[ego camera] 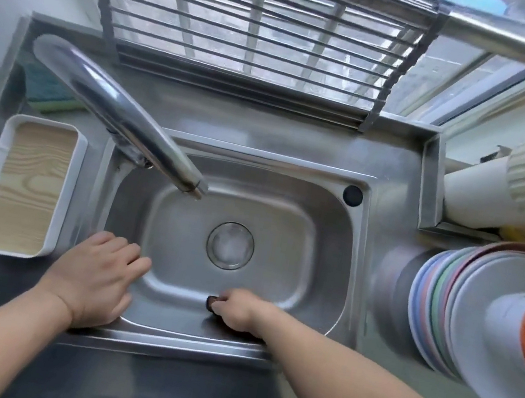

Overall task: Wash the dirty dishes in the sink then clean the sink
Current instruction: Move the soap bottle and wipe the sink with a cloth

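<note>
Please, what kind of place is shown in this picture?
Most likely a small home kitchen, at the washing-up spot. A steel sink with a tap sits under a window, a stack of plates stands to its right, and a sponge lies behind the tap.

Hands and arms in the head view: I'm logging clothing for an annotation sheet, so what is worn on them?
Nothing shows on either. The left hand and right hand are bare, without gloves, rings or watch. Both forearms are uncovered to the frame's edge, with no sleeve or cuff in view.
</note>
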